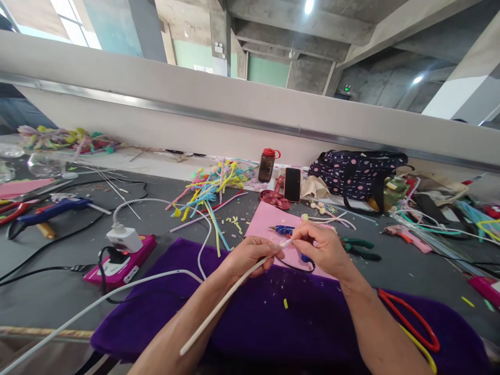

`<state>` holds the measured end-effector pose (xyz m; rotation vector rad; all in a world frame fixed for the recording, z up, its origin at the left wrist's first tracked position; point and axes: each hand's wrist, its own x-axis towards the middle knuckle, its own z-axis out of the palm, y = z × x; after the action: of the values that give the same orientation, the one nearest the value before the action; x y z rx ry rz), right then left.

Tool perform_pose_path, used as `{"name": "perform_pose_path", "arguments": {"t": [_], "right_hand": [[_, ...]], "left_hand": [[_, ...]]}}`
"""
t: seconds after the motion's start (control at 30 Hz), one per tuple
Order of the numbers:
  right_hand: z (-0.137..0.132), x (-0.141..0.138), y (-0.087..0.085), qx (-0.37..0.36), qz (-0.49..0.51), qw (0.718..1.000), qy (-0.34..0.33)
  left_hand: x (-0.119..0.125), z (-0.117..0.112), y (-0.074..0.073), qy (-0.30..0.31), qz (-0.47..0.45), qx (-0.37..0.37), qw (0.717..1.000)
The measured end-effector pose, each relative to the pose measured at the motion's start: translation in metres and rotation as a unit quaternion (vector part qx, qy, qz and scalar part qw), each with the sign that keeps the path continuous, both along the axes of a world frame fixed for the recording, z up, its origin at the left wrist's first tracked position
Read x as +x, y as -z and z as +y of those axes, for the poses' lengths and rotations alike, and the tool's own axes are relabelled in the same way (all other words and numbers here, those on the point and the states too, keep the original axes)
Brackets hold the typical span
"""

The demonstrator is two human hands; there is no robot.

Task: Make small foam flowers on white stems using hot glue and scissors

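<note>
My left hand point(250, 256) is closed around a long white pipe cleaner point(222, 304) that slants down toward my left forearm. My right hand point(322, 247) pinches the upper tip of the same pipe cleaner near a small pale bead. Both hands hover over a purple cloth point(242, 312) and a pink sheet point(269, 219). A blue glue gun point(283, 229) lies on the pink sheet just behind my fingers, its black cord looping under my right hand.
A pink power strip point(119, 263) with a white plug sits left. Coloured pipe cleaners point(213, 187) are piled behind, with a brown bottle point(267, 164), a phone point(292, 184) and a dotted bag point(355, 172). Green pliers point(359, 247) lie right; red and yellow stems point(414, 320) rest on the cloth.
</note>
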<state>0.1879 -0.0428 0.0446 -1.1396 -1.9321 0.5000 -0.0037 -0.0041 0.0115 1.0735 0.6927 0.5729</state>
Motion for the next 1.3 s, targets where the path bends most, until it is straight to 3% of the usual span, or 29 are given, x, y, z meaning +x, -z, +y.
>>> {"name": "perform_pose_path", "arguments": {"t": [0.33, 1.3], "right_hand": [[-0.0021, -0.0002, 0.0048, 0.005, -0.046, 0.999, -0.003], [-0.0051, 0.0011, -0.0028, 0.054, -0.191, 0.979, -0.044]], "left_hand": [[0.0008, 0.0002, -0.0002, 0.021, 0.037, 0.005, 0.999], [0.0002, 0.0001, 0.0027, 0.048, 0.051, 0.05, 0.996]]}}
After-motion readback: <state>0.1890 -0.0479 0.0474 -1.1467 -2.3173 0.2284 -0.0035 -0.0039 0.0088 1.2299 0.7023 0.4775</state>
